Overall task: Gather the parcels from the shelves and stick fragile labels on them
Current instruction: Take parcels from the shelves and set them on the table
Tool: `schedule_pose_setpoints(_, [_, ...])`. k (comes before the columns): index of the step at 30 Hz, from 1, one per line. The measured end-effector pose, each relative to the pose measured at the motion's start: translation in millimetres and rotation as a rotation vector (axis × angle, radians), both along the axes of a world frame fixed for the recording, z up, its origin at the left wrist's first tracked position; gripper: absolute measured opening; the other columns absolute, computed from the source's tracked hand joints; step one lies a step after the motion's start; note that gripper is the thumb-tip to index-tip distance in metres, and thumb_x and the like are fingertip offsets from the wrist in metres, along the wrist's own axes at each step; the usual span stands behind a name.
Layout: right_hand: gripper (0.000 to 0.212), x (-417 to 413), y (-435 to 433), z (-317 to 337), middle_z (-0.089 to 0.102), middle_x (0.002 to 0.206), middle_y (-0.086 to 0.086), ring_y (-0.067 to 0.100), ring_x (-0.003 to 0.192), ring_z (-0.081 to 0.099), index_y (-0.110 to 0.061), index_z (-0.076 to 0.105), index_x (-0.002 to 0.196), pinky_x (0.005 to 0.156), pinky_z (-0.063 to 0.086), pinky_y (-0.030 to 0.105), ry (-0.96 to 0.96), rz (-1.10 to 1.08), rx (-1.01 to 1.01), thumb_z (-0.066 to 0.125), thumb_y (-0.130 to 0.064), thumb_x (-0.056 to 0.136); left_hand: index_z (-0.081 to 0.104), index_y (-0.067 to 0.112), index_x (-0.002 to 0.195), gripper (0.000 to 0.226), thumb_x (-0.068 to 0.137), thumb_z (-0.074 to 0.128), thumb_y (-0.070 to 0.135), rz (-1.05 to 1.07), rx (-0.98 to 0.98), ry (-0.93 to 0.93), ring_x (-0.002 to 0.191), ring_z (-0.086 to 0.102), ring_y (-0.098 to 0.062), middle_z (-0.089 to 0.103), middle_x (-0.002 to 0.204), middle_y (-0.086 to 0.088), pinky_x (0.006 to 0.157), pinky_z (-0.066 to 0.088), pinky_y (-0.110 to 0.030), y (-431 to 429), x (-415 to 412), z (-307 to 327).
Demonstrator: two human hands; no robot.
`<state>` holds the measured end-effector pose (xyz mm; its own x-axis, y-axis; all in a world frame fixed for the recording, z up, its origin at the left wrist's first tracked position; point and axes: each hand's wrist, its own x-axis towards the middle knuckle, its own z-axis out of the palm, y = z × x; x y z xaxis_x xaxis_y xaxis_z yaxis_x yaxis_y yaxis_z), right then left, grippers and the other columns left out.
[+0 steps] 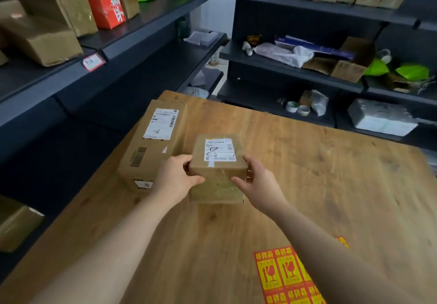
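Note:
A small brown cardboard parcel (218, 173) with a white shipping label on top is held between both hands just above the wooden table (331, 185). My left hand (176, 177) grips its left side, thumb on the front face. My right hand (259, 183) grips its right side the same way. A longer brown parcel (151, 143) with a white label lies on the table to the left, close beside the small one. A sheet of red and yellow fragile labels (283, 277) lies near the table's front edge, partly under my right forearm.
Dark shelves on the left carry brown boxes (42, 36) and a red box (106, 6). Shelves at the back right hold bags, tape rolls (298, 108), green packets (412, 72) and a white package (380, 120). Another brown box (16, 223) sits low at the left.

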<state>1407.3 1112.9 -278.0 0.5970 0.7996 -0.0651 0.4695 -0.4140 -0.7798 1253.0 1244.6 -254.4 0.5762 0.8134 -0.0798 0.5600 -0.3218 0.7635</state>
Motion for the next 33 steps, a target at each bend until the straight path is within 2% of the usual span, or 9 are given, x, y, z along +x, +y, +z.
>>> schedule_pose_setpoints(5, [0.068, 14, 26, -19, 0.061, 0.124, -0.003, 0.013, 0.107, 0.059, -0.023, 0.036, 0.141, 0.093, 0.051, 0.033, -0.031, -0.031, -0.051, 0.071, -0.03, 0.083, 0.067, 0.014, 0.107, 0.042, 0.068, 0.081, 0.008, -0.058, 0.004, 0.032, 0.088, 0.066, -0.018, 0.071, 0.098, 0.004, 0.083, 0.053, -0.037, 31, 20, -25])
schedule_pose_setpoints(8, [0.073, 14, 37, -28, 0.063, 0.12, 0.0, 0.017, 0.105, 0.061, -0.022, 0.032, 0.144, 0.089, 0.051, 0.035, -0.082, -0.029, -0.114, 0.07, -0.034, 0.083, 0.06, 0.014, 0.12, 0.05, 0.073, 0.078, 0.012, -0.112, 0.076, 0.134, 0.095, 0.063, -0.017, 0.068, 0.108, 0.0, 0.086, 0.051, -0.032, 42, 26, -39])
schedule_pose_setpoints(14, [0.067, 12, 52, -41, 0.067, 0.108, 0.003, 0.022, 0.097, 0.063, -0.019, 0.033, 0.142, 0.082, 0.052, 0.036, -0.15, -0.018, -0.235, 0.066, -0.036, 0.086, 0.054, 0.01, 0.107, 0.03, 0.081, 0.069, 0.016, -0.188, 0.211, 0.296, 0.091, 0.059, -0.026, 0.059, 0.096, -0.007, 0.075, 0.051, -0.036, 49, 33, -56])
schedule_pose_setpoints(18, [0.061, 9, 55, -42, 0.064, 0.102, 0.002, 0.024, 0.088, 0.061, -0.021, 0.032, 0.139, 0.071, 0.05, 0.035, -0.232, 0.008, -0.311, 0.061, -0.036, 0.088, 0.051, 0.009, 0.108, 0.027, 0.085, 0.064, 0.019, -0.222, 0.256, 0.31, 0.094, 0.057, -0.025, 0.058, 0.1, -0.007, 0.075, 0.049, -0.036, 49, 32, -60])
schedule_pose_setpoints(20, [0.057, 7, 55, -38, 0.059, 0.119, 0.002, 0.024, 0.097, 0.059, -0.022, 0.034, 0.138, 0.076, 0.051, 0.035, -0.287, 0.032, -0.317, 0.06, -0.036, 0.089, 0.051, 0.01, 0.107, 0.025, 0.088, 0.06, 0.023, -0.237, 0.295, 0.315, 0.094, 0.056, -0.024, 0.058, 0.102, -0.005, 0.073, 0.049, -0.035, 47, 28, -58])
schedule_pose_setpoints(23, [0.051, 4, 54, -24, 0.043, 0.143, -0.001, 0.023, 0.12, 0.05, -0.022, 0.041, 0.138, 0.093, 0.043, 0.034, -0.399, 0.087, -0.25, 0.056, -0.033, 0.091, 0.056, 0.011, 0.108, 0.025, 0.09, 0.054, 0.029, -0.259, 0.437, 0.333, 0.095, 0.055, -0.021, 0.059, 0.106, 0.0, 0.071, 0.048, -0.032, 42, 19, -48])
schedule_pose_setpoints(26, [0.047, -3, 48, -4, 0.044, 0.144, 0.001, 0.022, 0.128, 0.043, -0.018, 0.044, 0.138, 0.1, 0.037, 0.032, -0.5, 0.139, -0.227, 0.052, -0.031, 0.094, 0.064, 0.012, 0.109, 0.029, 0.091, 0.052, 0.031, -0.261, 0.575, 0.328, 0.101, 0.058, -0.021, 0.064, 0.109, 0.0, 0.082, 0.049, -0.037, 31, 6, -32])
schedule_pose_setpoints(29, [0.046, -13, 39, 16, 0.042, 0.147, 0.003, 0.021, 0.135, 0.037, -0.015, 0.045, 0.138, 0.106, 0.032, 0.031, -0.57, 0.208, -0.165, 0.051, -0.031, 0.095, 0.066, 0.016, 0.102, 0.026, 0.091, 0.051, 0.033, -0.23, 0.647, 0.322, 0.094, 0.059, -0.02, 0.066, 0.1, 0.003, 0.08, 0.047, -0.035, 14, -9, -14])
schedule_pose_setpoints(33, [0.04, -31, 22, 40, 0.055, 0.135, 0.004, 0.022, 0.127, 0.047, -0.013, 0.053, 0.132, 0.105, 0.032, 0.029, -0.658, 0.333, -0.047, 0.053, -0.027, 0.094, 0.069, 0.017, 0.098, 0.024, 0.09, 0.054, 0.033, -0.12, 0.691, 0.321, 0.089, 0.061, -0.023, 0.068, 0.093, 0.001, 0.077, 0.046, -0.035, -23, -39, 11])
